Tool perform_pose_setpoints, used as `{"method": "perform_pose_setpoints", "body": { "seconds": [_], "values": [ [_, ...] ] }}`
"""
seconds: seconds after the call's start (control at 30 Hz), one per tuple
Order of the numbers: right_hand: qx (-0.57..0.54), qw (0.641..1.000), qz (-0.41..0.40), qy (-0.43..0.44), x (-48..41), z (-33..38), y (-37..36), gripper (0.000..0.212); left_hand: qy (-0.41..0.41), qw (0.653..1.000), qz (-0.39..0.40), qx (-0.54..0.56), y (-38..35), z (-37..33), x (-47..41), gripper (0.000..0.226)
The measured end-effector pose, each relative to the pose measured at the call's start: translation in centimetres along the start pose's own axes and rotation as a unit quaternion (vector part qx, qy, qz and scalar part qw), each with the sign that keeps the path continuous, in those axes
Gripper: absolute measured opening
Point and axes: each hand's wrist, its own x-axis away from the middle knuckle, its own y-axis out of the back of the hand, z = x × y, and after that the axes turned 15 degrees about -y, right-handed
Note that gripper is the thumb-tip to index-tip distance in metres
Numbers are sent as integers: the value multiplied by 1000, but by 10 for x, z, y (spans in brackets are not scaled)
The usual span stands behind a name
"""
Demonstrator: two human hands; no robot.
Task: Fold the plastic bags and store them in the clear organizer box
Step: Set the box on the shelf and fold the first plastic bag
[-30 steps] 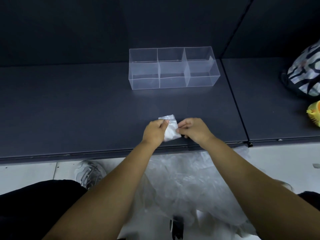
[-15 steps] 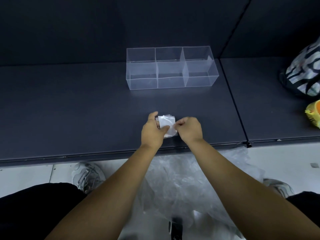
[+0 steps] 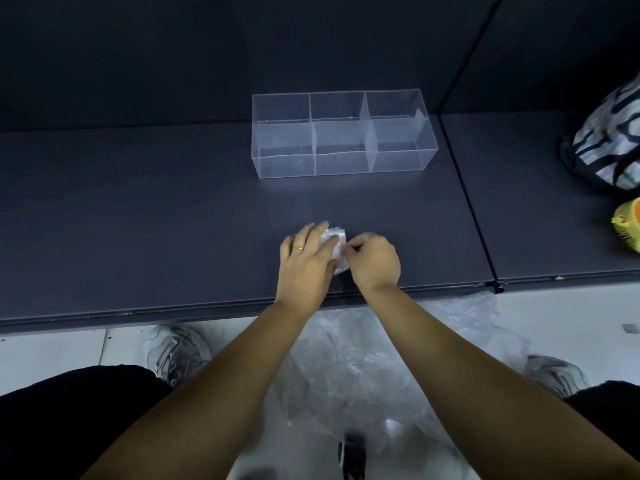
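Head view had the folded bag down small near the tabletop's front edge, the left hand pressing it with straight fingers and the right hand in a pinching grip on its edge. The clear organizer box toward the back edge looked empty in all three compartments, so I judged nothing stored yet. Loose bags waited on the floor, and the fingers hid the last fold.

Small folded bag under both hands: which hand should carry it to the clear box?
Right, probably. The right hand pinches the folded bag at its edge, while the left hand only lies flat on it. The organizer box stands ahead, a little to the right.
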Motion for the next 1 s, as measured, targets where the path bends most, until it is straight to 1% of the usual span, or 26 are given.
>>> {"method": "perform_pose_setpoints", "body": {
  "seconds": [0.07, 0.1, 0.23, 0.33, 0.5, 0.57, 0.67, 0.73, 0.77, 0.8, 0.87, 0.9, 0.93, 0.97, 1.0],
  "values": [
    [-24, 1000, -1, 9, 2, -3, -1, 13, 5, 995, 96, -13, -7, 10, 7, 51],
    [-33, 999, -7, 17, 5, -5, -2, 15, 16, 992, 123, -22, -9, 14, 10, 58],
    [7, 993, -90, 74, 14, -27, -14, 33, 33, 984, 172, -36, -11, 23, 10, 81],
    [15, 990, -109, 85, 15, -35, -17, 31, 34, 979, 199, -41, -10, 26, 9, 87],
    [7, 989, -123, 82, 18, -34, -16, 12, 56, 975, 210, -38, -9, 24, 9, 88],
    [14, 991, -119, 62, 19, -31, -17, 13, 74, 976, 204, -34, -9, 19, 11, 89],
    [17, 996, -88, 13, 22, -21, -18, 19, 110, 975, 193, -23, -7, 6, 15, 91],
    [-5, 998, -68, -5, 23, -15, -15, 15, 130, 974, 184, -15, -6, -5, 17, 89],
    [-36, 998, -52, -8, 23, -13, -12, 12, 139, 974, 177, -2, -5, -9, 19, 87],
    [-80, 996, -27, -8, 22, -11, -7, 10, 154, 974, 164, 33, -3, -12, 18, 85],
    [-188, 981, 43, -5, 19, -8, 6, 13, 208, 961, 102, 155, 5, -11, 11, 83],
    [-230, 970, 75, 4, 17, -6, 16, 17, 237, 942, 65, 230, 12, -8, 4, 83],
    [-255, 961, 102, 21, 15, -5, 26, 22, 258, 913, 40, 312, 20, -3, -4, 84],
    [-262, 956, 127, 41, 13, -3, 38, 26, 268, 879, 30, 394, 29, 1, -12, 86],
    [-256, 953, 149, 62, 11, -2, 50, 27, 267, 845, 37, 461, 37, 5, -21, 88]
  ]
}}
